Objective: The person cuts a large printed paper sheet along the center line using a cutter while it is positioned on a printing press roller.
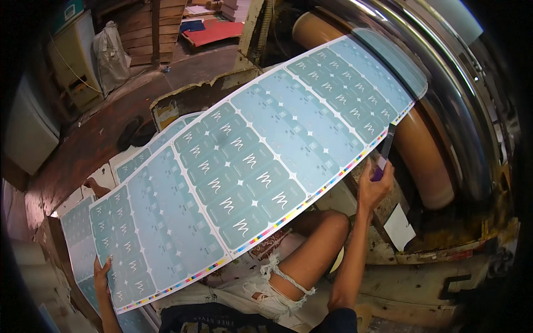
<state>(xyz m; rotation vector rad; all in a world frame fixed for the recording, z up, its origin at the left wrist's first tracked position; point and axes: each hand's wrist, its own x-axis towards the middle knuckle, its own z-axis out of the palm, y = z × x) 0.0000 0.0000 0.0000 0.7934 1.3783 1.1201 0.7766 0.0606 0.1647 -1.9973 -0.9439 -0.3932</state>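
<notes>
A long printed sheet with pale blue and green panels stretches from the lower left up to a roller machine at the upper right. My left hand pinches its near edge at the lower left, some fingers hidden beneath. My right hand is closed around a purple-handled utility knife. Its long blade points up and its tip is at the sheet's right edge, close to the rollers. I cannot tell whether the blade touches the sheet. The sheet's far end passes onto the shiny metal cylinder.
A brown roller lies under the metal cylinder. More printed sheets are stacked at the lower left, near a bare hand or foot. A white card sits on the machine's ledge. Dark footwear lies on the floor.
</notes>
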